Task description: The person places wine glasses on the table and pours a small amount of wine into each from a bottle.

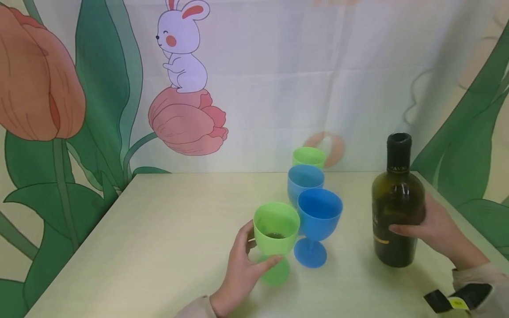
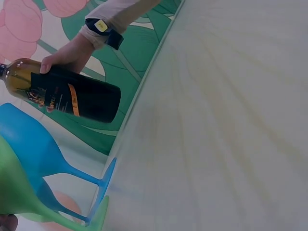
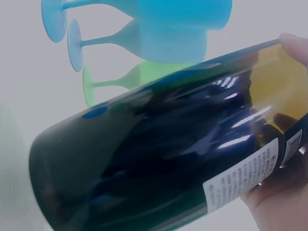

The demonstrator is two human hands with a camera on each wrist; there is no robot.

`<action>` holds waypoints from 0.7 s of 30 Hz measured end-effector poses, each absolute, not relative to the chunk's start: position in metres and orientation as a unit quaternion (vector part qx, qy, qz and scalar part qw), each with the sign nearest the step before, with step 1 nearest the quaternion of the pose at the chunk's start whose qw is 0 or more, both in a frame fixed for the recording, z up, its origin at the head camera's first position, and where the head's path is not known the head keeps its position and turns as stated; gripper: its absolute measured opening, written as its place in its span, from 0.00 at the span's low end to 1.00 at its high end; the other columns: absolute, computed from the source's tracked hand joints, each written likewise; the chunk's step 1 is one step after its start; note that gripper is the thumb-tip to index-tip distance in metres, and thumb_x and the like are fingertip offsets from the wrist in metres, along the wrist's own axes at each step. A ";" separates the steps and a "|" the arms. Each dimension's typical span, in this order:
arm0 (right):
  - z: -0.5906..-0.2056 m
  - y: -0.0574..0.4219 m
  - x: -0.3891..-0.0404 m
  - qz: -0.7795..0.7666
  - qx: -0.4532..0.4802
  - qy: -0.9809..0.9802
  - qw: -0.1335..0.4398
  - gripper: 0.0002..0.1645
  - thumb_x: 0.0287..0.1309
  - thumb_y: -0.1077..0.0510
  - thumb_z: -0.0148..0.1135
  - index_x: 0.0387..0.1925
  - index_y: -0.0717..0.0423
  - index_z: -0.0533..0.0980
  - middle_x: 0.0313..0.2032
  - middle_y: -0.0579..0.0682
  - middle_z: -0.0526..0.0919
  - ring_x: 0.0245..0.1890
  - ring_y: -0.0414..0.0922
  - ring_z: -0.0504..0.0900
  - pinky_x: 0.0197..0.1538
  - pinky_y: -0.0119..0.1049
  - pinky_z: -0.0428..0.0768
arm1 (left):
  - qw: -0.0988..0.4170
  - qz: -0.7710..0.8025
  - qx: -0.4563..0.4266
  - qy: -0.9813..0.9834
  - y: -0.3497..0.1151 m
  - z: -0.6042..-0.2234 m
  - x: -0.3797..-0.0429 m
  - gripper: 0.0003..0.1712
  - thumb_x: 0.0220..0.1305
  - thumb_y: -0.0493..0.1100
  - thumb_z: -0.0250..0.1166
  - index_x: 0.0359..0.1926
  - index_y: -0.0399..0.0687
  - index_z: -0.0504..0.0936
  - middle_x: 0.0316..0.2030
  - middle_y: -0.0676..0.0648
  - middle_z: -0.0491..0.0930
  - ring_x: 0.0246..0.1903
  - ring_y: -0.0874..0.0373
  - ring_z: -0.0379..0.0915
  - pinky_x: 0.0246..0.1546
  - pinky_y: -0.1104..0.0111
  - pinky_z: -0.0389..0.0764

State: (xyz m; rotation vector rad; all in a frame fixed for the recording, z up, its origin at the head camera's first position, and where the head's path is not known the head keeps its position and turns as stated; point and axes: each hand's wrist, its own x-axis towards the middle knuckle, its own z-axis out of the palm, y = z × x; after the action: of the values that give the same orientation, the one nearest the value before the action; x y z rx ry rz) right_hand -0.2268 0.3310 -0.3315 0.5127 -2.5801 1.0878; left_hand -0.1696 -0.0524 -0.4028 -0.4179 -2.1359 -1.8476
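Note:
My left hand (image 1: 243,268) holds a green plastic goblet (image 1: 274,246) near the table's front, fingers behind the bowl and thumb across its lower front. A little dark liquid shows at the bottom of that bowl. On the right, my right hand (image 1: 443,232) grips a dark green wine bottle (image 1: 393,251) round its body. The bottle is upright and uncapped. In the left wrist view a gap shows between the bottle's base and the tabletop. The right wrist view has the bottle's dark glass and white back label (image 3: 243,180) close up.
A blue goblet (image 1: 320,225) stands just right of the held one. Behind it are a lighter blue goblet (image 1: 298,181) and another green goblet (image 1: 308,155), roughly in a row. The pale table (image 1: 159,247) ends at a printed cloth backdrop (image 1: 258,88).

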 end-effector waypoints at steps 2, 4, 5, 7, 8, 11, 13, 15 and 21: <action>-0.332 0.331 -0.229 0.385 0.179 -0.892 0.153 0.46 0.39 0.65 0.75 0.60 0.45 0.64 0.44 0.21 0.73 0.42 0.21 0.72 0.41 0.20 0.69 | 0.140 -0.644 -0.141 -0.739 -0.053 -0.402 -0.170 0.47 0.46 0.41 0.77 0.67 0.55 0.63 0.59 0.53 0.71 0.56 0.55 0.70 0.58 0.67 0.74; -0.333 0.330 -0.232 0.389 0.177 -0.890 0.156 0.45 0.40 0.65 0.75 0.60 0.45 0.64 0.44 0.21 0.73 0.42 0.21 0.72 0.41 0.20 0.69 | 0.137 -0.645 -0.137 -0.739 -0.053 -0.402 -0.170 0.47 0.46 0.41 0.77 0.66 0.56 0.63 0.59 0.53 0.72 0.56 0.55 0.71 0.59 0.67 0.74; -0.334 0.330 -0.233 0.392 0.175 -0.890 0.156 0.45 0.41 0.65 0.74 0.60 0.45 0.64 0.44 0.21 0.73 0.42 0.21 0.72 0.41 0.20 0.69 | 0.137 -0.646 -0.137 -0.739 -0.054 -0.401 -0.170 0.47 0.46 0.41 0.77 0.66 0.56 0.63 0.59 0.53 0.72 0.56 0.55 0.71 0.59 0.67 0.74; -0.335 0.329 -0.236 0.397 0.167 -0.889 0.158 0.43 0.42 0.65 0.74 0.60 0.45 0.64 0.44 0.21 0.73 0.42 0.21 0.72 0.41 0.20 0.69 | 0.137 -0.645 -0.137 -0.739 -0.054 -0.402 -0.171 0.46 0.47 0.41 0.77 0.66 0.57 0.63 0.59 0.53 0.72 0.56 0.55 0.71 0.59 0.66 0.74; -0.336 0.329 -0.237 0.401 0.164 -0.887 0.160 0.43 0.42 0.65 0.74 0.60 0.44 0.64 0.44 0.21 0.72 0.42 0.21 0.72 0.41 0.20 0.69 | 0.137 -0.645 -0.136 -0.739 -0.054 -0.402 -0.171 0.46 0.47 0.42 0.77 0.66 0.58 0.63 0.59 0.53 0.72 0.56 0.55 0.72 0.59 0.66 0.74; -0.339 0.329 -0.243 0.415 0.160 -0.879 0.169 0.45 0.43 0.66 0.74 0.62 0.44 0.63 0.46 0.22 0.72 0.44 0.22 0.71 0.43 0.19 0.67 | 0.138 -0.645 -0.136 -0.739 -0.055 -0.403 -0.172 0.46 0.47 0.42 0.76 0.66 0.59 0.63 0.59 0.53 0.72 0.56 0.55 0.72 0.59 0.66 0.74; -0.340 0.330 -0.246 0.422 0.154 -0.876 0.175 0.46 0.44 0.66 0.74 0.63 0.44 0.62 0.46 0.22 0.71 0.45 0.22 0.71 0.43 0.17 0.66 | 0.139 -0.645 -0.136 -0.739 -0.055 -0.403 -0.173 0.45 0.48 0.42 0.76 0.66 0.59 0.63 0.59 0.53 0.72 0.56 0.55 0.73 0.59 0.66 0.74; -0.342 0.331 -0.249 0.427 0.148 -0.875 0.175 0.46 0.45 0.66 0.73 0.63 0.43 0.61 0.46 0.22 0.70 0.45 0.22 0.70 0.43 0.17 0.66 | 0.139 -0.645 -0.136 -0.739 -0.055 -0.404 -0.173 0.45 0.48 0.42 0.76 0.66 0.59 0.63 0.59 0.53 0.72 0.56 0.55 0.73 0.59 0.66 0.74; -0.348 0.333 -0.256 0.439 0.139 -0.873 0.164 0.42 0.48 0.65 0.72 0.61 0.42 0.62 0.45 0.22 0.71 0.43 0.21 0.72 0.43 0.16 0.68 | 0.137 -0.644 -0.136 -0.740 -0.056 -0.403 -0.173 0.46 0.48 0.41 0.76 0.66 0.59 0.63 0.59 0.53 0.72 0.56 0.54 0.73 0.59 0.66 0.74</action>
State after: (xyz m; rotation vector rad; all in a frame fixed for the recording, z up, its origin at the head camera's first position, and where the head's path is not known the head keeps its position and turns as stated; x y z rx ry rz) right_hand -0.2560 0.3328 -0.3478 0.3973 -2.4875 1.2502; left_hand -0.1727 -0.0556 -0.4035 -0.3937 -2.1410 -1.8639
